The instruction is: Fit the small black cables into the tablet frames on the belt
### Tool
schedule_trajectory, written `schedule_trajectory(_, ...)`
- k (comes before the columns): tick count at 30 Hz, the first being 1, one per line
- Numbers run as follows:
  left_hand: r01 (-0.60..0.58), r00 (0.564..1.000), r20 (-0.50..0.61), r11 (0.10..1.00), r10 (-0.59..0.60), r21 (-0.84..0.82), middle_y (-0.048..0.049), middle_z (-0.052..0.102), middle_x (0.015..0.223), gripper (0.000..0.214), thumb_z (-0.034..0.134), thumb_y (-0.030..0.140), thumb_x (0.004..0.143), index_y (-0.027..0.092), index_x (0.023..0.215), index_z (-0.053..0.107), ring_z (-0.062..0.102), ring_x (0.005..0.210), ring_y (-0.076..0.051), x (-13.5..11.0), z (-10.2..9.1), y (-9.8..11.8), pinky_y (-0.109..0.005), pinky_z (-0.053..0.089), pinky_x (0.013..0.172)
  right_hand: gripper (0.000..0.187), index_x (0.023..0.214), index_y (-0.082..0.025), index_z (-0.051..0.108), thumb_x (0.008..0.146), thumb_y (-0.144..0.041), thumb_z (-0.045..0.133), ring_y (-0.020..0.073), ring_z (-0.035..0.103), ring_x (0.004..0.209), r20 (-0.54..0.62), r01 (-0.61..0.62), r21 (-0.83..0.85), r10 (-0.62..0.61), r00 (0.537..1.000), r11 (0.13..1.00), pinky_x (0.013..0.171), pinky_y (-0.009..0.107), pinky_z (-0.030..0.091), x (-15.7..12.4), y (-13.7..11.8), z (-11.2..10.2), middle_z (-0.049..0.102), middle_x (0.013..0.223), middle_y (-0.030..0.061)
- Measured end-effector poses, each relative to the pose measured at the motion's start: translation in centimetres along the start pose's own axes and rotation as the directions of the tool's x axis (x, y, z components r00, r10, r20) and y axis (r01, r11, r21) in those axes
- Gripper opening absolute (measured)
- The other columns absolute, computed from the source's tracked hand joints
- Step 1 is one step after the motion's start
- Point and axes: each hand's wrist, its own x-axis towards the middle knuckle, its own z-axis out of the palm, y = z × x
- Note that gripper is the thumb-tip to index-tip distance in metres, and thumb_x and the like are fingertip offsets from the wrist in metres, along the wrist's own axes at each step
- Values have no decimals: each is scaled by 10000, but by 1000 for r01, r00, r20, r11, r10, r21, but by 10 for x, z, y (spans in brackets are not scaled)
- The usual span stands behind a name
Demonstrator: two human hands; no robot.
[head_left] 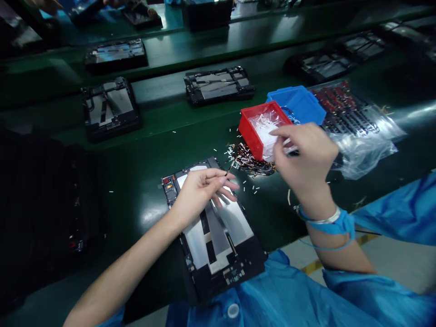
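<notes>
My left hand [207, 188] is above an opened tablet [226, 222], whose battery and circuit boards are exposed. Thumb and index finger pinch a small thin dark part [230, 167] with a pale tip; the other fingers stretch out. My right hand [304, 152], slightly blurred, hovers at the near right side of a red bin [250, 136]. Its thumb and index finger are close together, and whether anything sits between them is too small to tell. Tiny white strips [265, 125] lie in a clear bag inside the bin. A blue strap [344, 225] circles my right wrist.
Loose dark wired parts [250, 159] and scattered white strips lie beside the red bin. Behind it stands a blue bin [299, 102], with bagged parts [354, 111] to the right. Other opened tablets [218, 84] lie along the green bench. A dark stack [44, 218] is at left.
</notes>
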Motion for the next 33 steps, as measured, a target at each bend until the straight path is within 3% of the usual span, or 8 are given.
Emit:
schedule_trajectory(4,24,1000,19,998,-23,-54,-135,741,824,253,679,294,778,89,927,676,708,606,-200,7,-3,3,-191,483,417,135,827,-196,700,842,-153,573,264,627,815,56,-48,-134,56,997,990,649,392,486,7,26,2,693,794,76)
schedule_trajectory(9,120,984,132,993,-116,-19,-130,743,817,228,686,286,788,102,923,694,702,585,-192,13,7,19,-179,454,393,157,957,-208,706,869,-162,584,185,593,784,161,179,262,-226,961,948,626,321,509,0,12,10,697,843,48)
schedule_trajectory(12,178,955,215,976,-202,125,-139,740,827,266,668,340,811,108,935,706,700,590,-201,27,8,35,-202,456,407,196,811,-206,710,889,-133,546,158,566,740,99,128,369,-176,979,920,618,301,499,-1,14,10,678,768,34)
schedule_trajectory(15,3,994,-100,933,35,360,-109,728,962,257,672,333,799,145,972,700,707,773,-197,69,-12,56,-219,510,533,190,781,-223,716,874,-137,575,162,554,741,48,9,334,-26,998,942,600,308,473,-1,29,1,686,801,40)
schedule_trajectory(18,54,690,-620,827,374,560,-33,686,1052,300,709,186,715,189,1011,653,624,1063,-203,136,-48,76,-206,505,665,199,786,-228,721,878,-134,570,158,557,711,65,-49,308,31,997,950,600,310,478,-1,40,-8,689,774,35)
schedule_trajectory(21,202,618,-728,835,296,511,-98,661,1024,273,753,217,678,141,902,616,593,1089,-286,197,-77,89,-284,499,646,209,865,-204,719,897,-113,534,147,562,683,84,-63,328,38,996,942,642,307,506,-1,43,-12,688,731,28)
schedule_trajectory(27,303,612,-776,862,150,406,-115,645,837,394,856,164,511,166,715,519,608,986,-307,231,-87,101,-324,469,596,205,865,-141,709,906,-99,513,155,559,710,142,-105,338,60,988,935,624,288,496,-1,43,-15,666,723,50)
schedule_trajectory(33,182,758,-652,964,-11,195,-31,616,678,164,626,254,824,171,707,546,648,873,-193,214,-65,106,-259,503,604,211,832,-176,698,894,-74,524,138,570,711,135,-127,442,74,988,888,647,283,508,0,45,-18,688,741,36)
